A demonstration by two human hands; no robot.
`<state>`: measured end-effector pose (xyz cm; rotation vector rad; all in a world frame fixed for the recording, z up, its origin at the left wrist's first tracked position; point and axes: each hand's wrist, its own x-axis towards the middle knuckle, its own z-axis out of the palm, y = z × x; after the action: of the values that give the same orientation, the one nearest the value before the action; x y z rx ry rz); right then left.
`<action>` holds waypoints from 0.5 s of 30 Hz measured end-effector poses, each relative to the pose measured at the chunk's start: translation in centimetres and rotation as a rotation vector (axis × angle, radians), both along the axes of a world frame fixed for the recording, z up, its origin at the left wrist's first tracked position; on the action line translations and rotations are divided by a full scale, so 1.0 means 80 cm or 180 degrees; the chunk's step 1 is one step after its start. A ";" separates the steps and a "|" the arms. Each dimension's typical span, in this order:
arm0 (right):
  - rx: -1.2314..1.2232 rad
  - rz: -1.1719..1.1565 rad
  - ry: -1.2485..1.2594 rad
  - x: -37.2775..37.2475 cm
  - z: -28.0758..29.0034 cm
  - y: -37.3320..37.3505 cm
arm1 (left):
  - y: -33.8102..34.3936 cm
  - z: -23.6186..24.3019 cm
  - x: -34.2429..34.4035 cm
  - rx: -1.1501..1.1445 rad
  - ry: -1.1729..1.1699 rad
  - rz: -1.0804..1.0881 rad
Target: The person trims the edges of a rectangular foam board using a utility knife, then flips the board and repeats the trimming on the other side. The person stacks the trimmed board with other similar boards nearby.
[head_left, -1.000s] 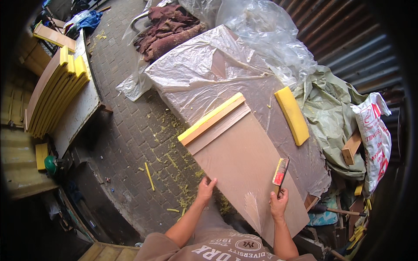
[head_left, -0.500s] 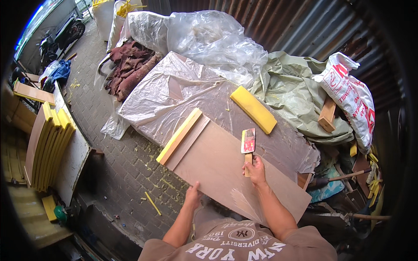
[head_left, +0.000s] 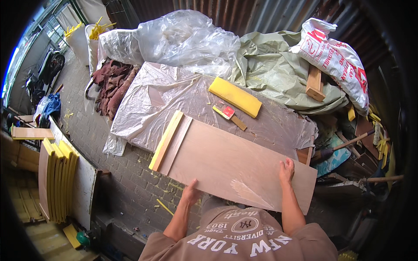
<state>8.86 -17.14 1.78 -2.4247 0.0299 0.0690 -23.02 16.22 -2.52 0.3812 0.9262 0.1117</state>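
Observation:
A thin, flat plywood board (head_left: 235, 161) lies slantwise in front of me. At its left end sit a wooden strip edged with yellow foam (head_left: 166, 141) and a paler flat strip beside it. My left hand (head_left: 190, 192) grips the near edge, thumb on top and the other fingers hidden beneath. Toward the right end, my right hand (head_left: 287, 170) has its fingers bent over the far edge. A flat brush (head_left: 228, 114) with a wooden handle and red-and-white head rests past the board on a plastic-covered surface (head_left: 174, 91). Behind it is a yellow foam block (head_left: 235, 96).
Foam-edged boards (head_left: 58, 182) stand stacked on a bench at left. Clear plastic sheeting (head_left: 187, 41), a green tarp (head_left: 272, 65), a wooden block (head_left: 315, 85) and a white sack (head_left: 333, 58) line the back. A broom (head_left: 324, 153) and scraps crowd the right.
My right hand has put down the brush on the plastic-covered surface and moved right to the board's far edge. The board has turned slightly; my left hand stays on its near edge.

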 end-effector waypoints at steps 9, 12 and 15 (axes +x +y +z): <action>-0.0723 -0.2675 -0.0450 -0.162 0.034 -0.219 | 0.029 0.057 -0.005 0.0627 -0.0321 -0.0377; -0.0098 -0.3358 -0.0726 -0.166 -0.033 -0.272 | 0.011 0.073 0.003 0.0776 -0.0459 -0.0579; -0.0935 -0.1631 -0.0934 -0.175 0.032 -0.193 | 0.029 0.105 -0.003 0.1025 -0.0799 -0.0720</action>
<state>-5.14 -32.55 4.31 -2.6133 0.5571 -0.5562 -23.25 18.55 5.85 0.7500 0.6115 0.0988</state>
